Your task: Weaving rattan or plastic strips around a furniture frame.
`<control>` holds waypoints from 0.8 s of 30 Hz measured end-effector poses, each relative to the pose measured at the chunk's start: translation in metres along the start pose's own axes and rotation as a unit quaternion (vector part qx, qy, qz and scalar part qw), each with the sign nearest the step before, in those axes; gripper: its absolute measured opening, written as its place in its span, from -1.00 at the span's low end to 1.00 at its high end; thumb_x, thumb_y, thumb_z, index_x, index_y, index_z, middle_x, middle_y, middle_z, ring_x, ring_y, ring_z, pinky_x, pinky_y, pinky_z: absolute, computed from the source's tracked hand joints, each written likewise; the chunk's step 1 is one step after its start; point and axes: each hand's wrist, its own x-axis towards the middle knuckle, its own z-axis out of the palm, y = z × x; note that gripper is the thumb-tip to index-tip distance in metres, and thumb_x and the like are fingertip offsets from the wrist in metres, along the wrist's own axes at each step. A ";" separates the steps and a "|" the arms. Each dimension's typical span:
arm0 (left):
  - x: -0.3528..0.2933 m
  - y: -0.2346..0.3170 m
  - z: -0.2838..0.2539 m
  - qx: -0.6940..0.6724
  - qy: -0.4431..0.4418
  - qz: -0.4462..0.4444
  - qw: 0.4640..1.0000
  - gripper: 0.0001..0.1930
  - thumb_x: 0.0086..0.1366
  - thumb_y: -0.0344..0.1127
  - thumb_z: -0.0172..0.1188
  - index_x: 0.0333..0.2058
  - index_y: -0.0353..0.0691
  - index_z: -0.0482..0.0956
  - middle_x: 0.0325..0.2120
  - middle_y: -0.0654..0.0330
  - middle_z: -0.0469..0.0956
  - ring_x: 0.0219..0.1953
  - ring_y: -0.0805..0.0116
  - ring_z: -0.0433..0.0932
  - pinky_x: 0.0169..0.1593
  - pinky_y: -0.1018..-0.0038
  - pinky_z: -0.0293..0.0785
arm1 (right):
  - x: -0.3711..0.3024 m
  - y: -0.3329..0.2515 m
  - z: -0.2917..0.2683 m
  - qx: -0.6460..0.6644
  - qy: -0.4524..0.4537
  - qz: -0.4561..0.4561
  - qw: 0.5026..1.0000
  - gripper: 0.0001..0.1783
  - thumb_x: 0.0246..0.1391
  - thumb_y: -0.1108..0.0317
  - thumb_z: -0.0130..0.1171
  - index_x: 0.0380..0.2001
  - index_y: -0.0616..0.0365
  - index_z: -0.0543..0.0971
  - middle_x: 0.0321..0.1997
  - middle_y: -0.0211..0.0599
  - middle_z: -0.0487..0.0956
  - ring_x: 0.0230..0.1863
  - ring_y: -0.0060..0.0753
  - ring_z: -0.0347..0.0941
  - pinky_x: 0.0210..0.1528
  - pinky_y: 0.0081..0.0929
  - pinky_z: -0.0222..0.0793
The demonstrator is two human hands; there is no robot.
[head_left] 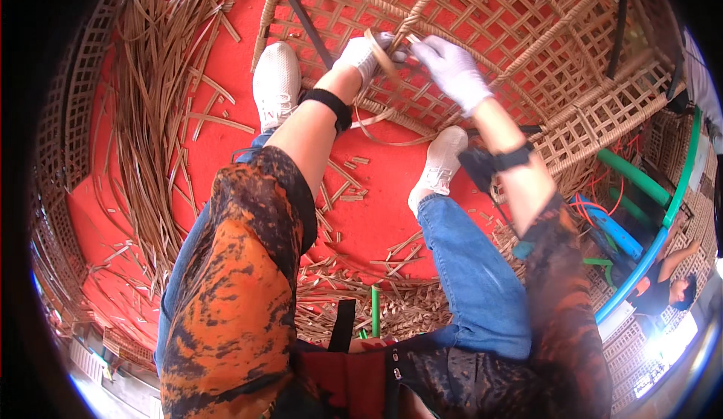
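Observation:
A large woven wicker panel (520,12) with an open lattice and wrapped ribs leans in front of me at the top. My left hand (364,54), in a white glove, is closed at a wrapped rib near the panel's middle. A flat tan wicker strip (382,57) loops over that hand, and its length curls down below the panel's lower edge. Just to the right, my gloved right hand (450,71) pinches a pale end of strip close to the left fingertips. The fingertips of the left hand are partly hidden by the strip and the rib.
Long brown strips (147,110) lie in a thick bundle at the left on the red floor covering (361,227). Short cut pieces (346,185) are scattered between my feet. Green tubes (634,176) and a blue one (614,227) stand at the right, near another person (663,287).

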 end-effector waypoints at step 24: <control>-0.012 -0.004 0.009 -0.111 0.078 0.179 0.975 -0.73 0.33 -0.22 0.11 -0.24 -0.37 0.57 -0.46 0.20 0.59 -0.52 0.42 0.54 -0.42 0.53 0.48 | -0.119 -0.119 0.021 0.103 -0.348 -0.372 0.854 -0.90 0.10 0.34 0.10 -0.41 0.12 0.50 -0.51 -0.25 0.52 -0.50 -0.29 0.51 -0.46 -0.38 0.39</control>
